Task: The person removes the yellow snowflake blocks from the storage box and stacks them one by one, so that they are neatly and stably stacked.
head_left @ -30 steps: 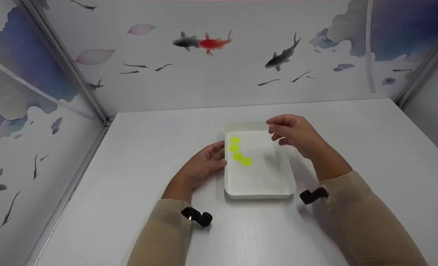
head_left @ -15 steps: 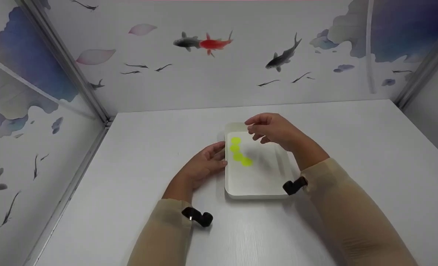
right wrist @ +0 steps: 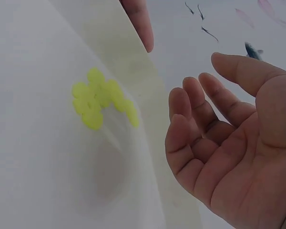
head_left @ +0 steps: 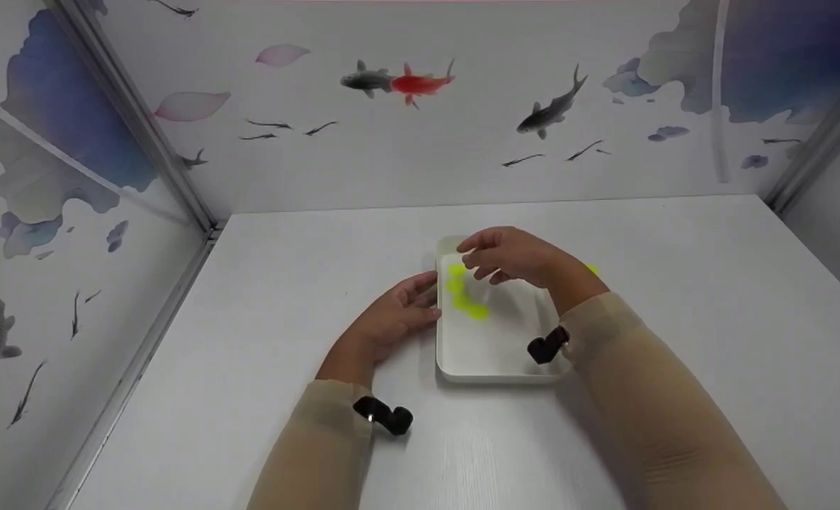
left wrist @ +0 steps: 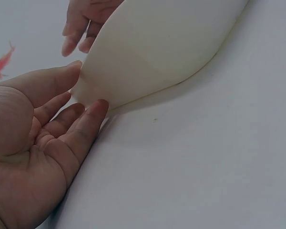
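Note:
A shallow white tray sits on the table with several bright yellow round pieces in its left part. The right wrist view shows these yellow pieces bunched in a curved cluster by the tray wall. My left hand touches the tray's left side with its fingertips and thumb, as the left wrist view also shows. Over the tray's far end hovers my right hand, partly covering the tray. In the right wrist view, my right hand has loosely bent fingers, thumb apart, nothing visible between them.
Another yellow spot peeks out behind my right wrist, right of the tray; most of it is hidden. A white wall with painted fish rises behind the white table. Black wrist cameras jut from both sleeves.
My right hand has moved left across the tray's far end and a little lower. A yellow spot has come into sight behind that wrist. The left hand stays put.

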Motion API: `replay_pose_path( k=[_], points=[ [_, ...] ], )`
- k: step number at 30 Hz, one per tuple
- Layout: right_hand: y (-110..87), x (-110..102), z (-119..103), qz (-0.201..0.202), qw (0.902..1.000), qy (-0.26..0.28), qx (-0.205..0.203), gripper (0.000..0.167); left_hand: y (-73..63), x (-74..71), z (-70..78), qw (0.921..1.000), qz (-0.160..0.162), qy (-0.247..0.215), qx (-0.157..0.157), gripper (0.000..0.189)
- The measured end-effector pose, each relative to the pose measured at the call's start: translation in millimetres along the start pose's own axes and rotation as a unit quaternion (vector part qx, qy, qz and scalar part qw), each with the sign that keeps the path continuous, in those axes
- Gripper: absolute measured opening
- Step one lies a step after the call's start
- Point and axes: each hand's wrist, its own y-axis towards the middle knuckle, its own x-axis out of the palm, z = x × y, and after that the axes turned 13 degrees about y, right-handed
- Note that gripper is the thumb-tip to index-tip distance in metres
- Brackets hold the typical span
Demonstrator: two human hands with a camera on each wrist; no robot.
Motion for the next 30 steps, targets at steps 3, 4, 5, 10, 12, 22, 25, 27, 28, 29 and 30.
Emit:
replay_pose_path(
  k=[3, 4, 5, 10, 12, 22, 25, 27, 28, 29, 30],
  points=[
    [3.1, -3, 6, -0.015, 0.9998, -0.013, 0.008, 0.047, 1.2, 0.6, -0.6, 1.0, -0.004, -0.006, 0.006, 0.079],
    [4.2, -4, 8, -0.021, 0.9996, -0.016, 0.01, 0.046, 1.6, 0.7, -0.7, 0.9999, -0.006, -0.009, 0.008, 0.08],
    [5.3, -5, 10, -0.027, 0.9994, -0.019, 0.011, 0.045, 2.0, 0.9, -0.9, 0.9999, -0.008, -0.012, 0.01, 0.08],
    [10.3, -9, 19, -0.061, 0.997, -0.043, 0.022, 0.042, 2.9, 1.3, -0.5, 0.9996, -0.012, -0.018, 0.016, 0.08],
    [11.9, -10, 22, -0.07, 0.9955, -0.057, 0.029, 0.041, 2.5, 1.3, -0.1, 0.9997, -0.011, -0.017, 0.014, 0.079],
    [17.3, -7, 28, -0.09, 0.9853, -0.136, 0.05, 0.036, 1.2, 0.7, -1.3, 0.9998, -0.009, -0.017, 0.01, 0.08],
    [16.8, -6, 28, -0.094, 0.9825, -0.153, 0.05, 0.038, 0.6, 0.8, -1.2, 0.9999, -0.005, -0.012, 0.008, 0.08],
    [16.0, -5, 28, -0.097, 0.9813, -0.159, 0.047, 0.04, 0.5, 0.9, -1.1, 0.9999, -0.003, -0.01, 0.005, 0.079],
    [15.6, -5, 28, -0.098, 0.981, -0.162, 0.045, 0.041, 0.4, 0.9, -1.1, 0.9999, -0.002, -0.009, 0.005, 0.079],
    [15.1, -5, 28, -0.098, 0.9804, -0.165, 0.044, 0.042, 0.5, 0.9, -1.0, 0.9999, -0.002, -0.01, 0.005, 0.079],
    [14.8, -4, 28, -0.099, 0.9799, -0.168, 0.042, 0.043, 0.6, 0.9, -1.1, 0.9999, -0.003, -0.011, 0.006, 0.079]
  ],
)
